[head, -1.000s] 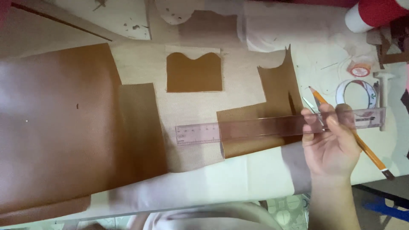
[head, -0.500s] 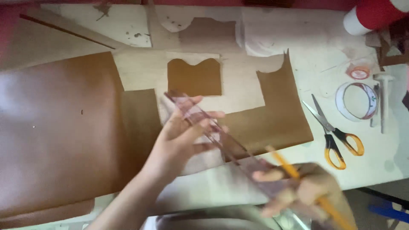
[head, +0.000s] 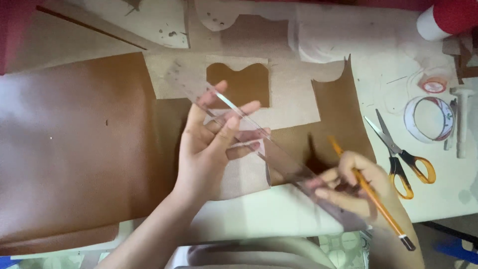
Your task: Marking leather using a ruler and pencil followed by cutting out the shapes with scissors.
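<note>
A long clear plastic ruler (head: 279, 162) runs diagonally from upper left to lower right above the table. My left hand (head: 211, 144) lies under its upper part with fingers spread, touching it. My right hand (head: 351, 187) grips the ruler's lower end and also holds an orange pencil (head: 371, 197) that slants down to the right. Beneath the hands lie a tan paper pattern (head: 294, 99) and brown leather pieces (head: 343, 117). A small brown cut-out (head: 239, 82) sits on the pattern.
A big brown leather sheet (head: 74, 144) covers the left of the table. Orange-handled scissors (head: 401, 157), a tape roll (head: 430, 119) and a white tool (head: 462, 119) lie at the right. A red and white roll (head: 445, 17) stands at the far right corner.
The ruler lay flat across the leather under my right hand; it has been lifted and turned diagonal. My left hand came in and now touches its upper part. The scissors are uncovered.
</note>
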